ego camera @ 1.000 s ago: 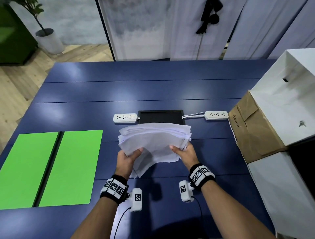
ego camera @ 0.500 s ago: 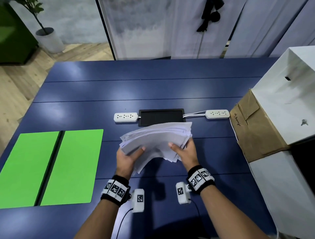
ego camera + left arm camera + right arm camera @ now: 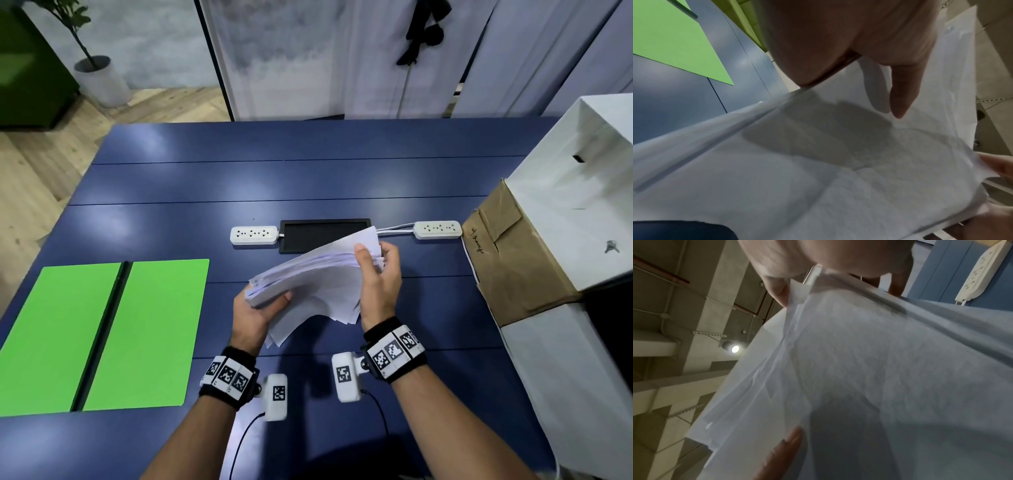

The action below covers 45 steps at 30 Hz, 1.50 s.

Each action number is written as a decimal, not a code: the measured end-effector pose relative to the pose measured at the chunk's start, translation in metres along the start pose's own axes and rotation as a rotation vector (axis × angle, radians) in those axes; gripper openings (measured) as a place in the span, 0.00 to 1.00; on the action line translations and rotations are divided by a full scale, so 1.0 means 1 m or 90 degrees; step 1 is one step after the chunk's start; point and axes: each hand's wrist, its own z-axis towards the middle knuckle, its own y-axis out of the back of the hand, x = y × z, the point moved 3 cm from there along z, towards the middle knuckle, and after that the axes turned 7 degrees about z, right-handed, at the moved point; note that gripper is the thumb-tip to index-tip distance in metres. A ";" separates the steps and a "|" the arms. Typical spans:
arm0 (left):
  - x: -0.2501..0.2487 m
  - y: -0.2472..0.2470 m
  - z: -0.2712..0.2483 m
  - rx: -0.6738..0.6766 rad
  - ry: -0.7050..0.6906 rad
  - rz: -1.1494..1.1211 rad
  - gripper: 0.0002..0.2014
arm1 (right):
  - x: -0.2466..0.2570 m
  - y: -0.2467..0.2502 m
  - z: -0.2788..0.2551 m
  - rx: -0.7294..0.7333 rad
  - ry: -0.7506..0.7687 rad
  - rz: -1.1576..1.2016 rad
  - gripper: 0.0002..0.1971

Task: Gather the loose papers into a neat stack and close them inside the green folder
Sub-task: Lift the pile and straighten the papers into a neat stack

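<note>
The big blue table is carrying everything here, with a tall white box and a brown cardboard box standing at its right edge. Over on the left the green folder is lying wide open and flat, its dark spine running up the middle, well apart from the action. In the middle, the papers are hanging above the table as an untidy, fanned sheaf, tilted up toward the right, corners poking out below. The right hand is clamping the raised end, thumb on top and fingers curling behind. The left hand is gripping the lower left end, thumb pressing on top, fingers underneath. Behind them a black tray is sitting between two white power strips, and the sheaf's raised end is overlapping the tray in the head view.
</note>
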 end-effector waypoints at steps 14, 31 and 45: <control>-0.001 0.001 -0.003 0.018 0.017 -0.030 0.16 | 0.008 -0.006 -0.002 -0.017 -0.020 -0.036 0.29; -0.003 0.000 -0.004 0.006 0.020 -0.004 0.19 | 0.004 -0.003 0.000 -0.018 0.053 -0.138 0.09; -0.036 -0.019 -0.008 -0.201 -0.070 -0.040 0.16 | 0.007 -0.001 -0.008 0.032 0.088 -0.142 0.13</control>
